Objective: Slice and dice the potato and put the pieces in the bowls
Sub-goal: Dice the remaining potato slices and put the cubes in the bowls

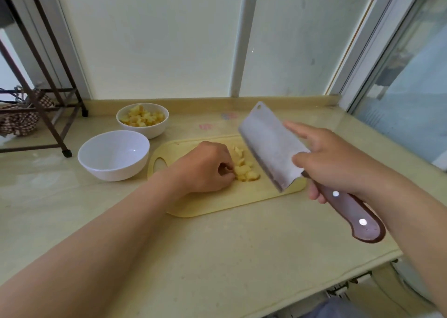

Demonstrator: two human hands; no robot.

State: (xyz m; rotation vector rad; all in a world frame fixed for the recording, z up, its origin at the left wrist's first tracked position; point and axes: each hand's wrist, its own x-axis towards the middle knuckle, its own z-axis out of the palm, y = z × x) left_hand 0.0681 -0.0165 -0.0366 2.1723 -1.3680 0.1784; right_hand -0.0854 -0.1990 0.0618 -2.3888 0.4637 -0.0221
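The left hand (205, 166) curls fingers round diced potato (245, 168) on the cutting board (217, 204), apparently pinching pieces. The right hand (331, 158) grips a raised cleaver (271, 145), forefinger extended.

Beige stone counter (217, 245), pale frosted window panels (157, 39), dark metal rack (58, 137) at left.

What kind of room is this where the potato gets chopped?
Most likely a home kitchen, at a counter beside a window. The cleaver, the cutting board with diced potato, and the white bowl of potato pieces show it.
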